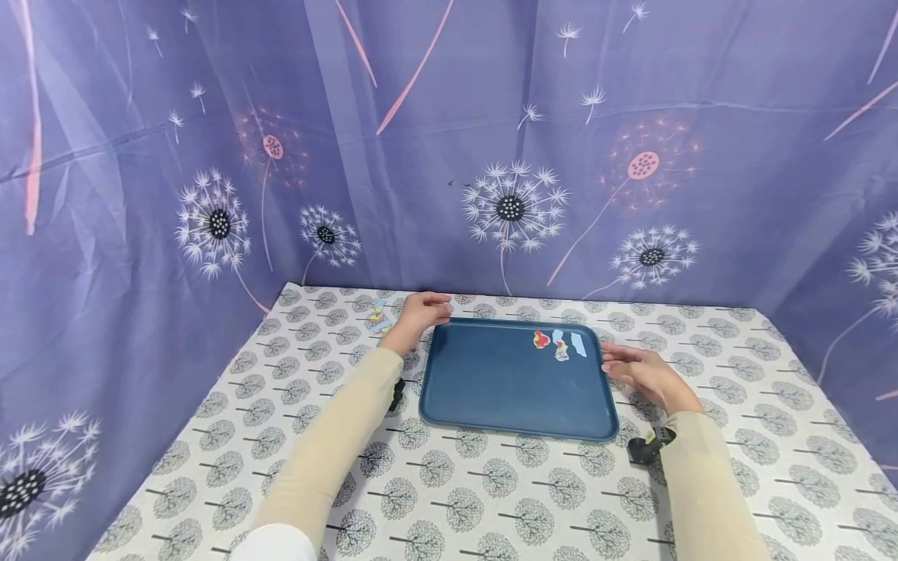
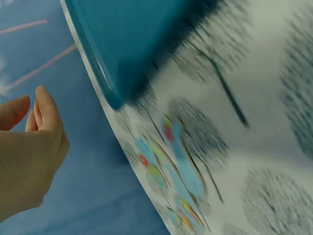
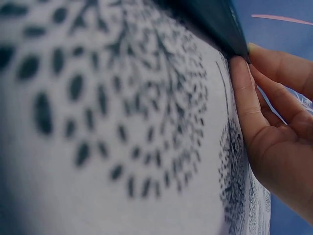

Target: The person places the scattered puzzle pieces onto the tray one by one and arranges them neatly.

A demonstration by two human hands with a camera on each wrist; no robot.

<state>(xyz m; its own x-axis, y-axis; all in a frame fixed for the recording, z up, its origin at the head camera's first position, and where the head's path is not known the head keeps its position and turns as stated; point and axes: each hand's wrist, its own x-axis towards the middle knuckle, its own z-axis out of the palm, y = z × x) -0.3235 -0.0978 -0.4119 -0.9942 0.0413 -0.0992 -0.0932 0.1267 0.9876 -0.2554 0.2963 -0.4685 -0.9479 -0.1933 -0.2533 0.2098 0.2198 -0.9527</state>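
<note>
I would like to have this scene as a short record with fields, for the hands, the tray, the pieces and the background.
tray: dark blue, on the tree-print cloth
on tray: red piece, pale blue piece and more, toward the far right corner
off tray: colourful pieces on the cloth, left of the left hand
left hand: near the tray's far left corner, holding nothing visible
right hand: at the tray's right edge; whether it pinches the rim is unclear
background: purple-blue curtain, dandelion print
</note>
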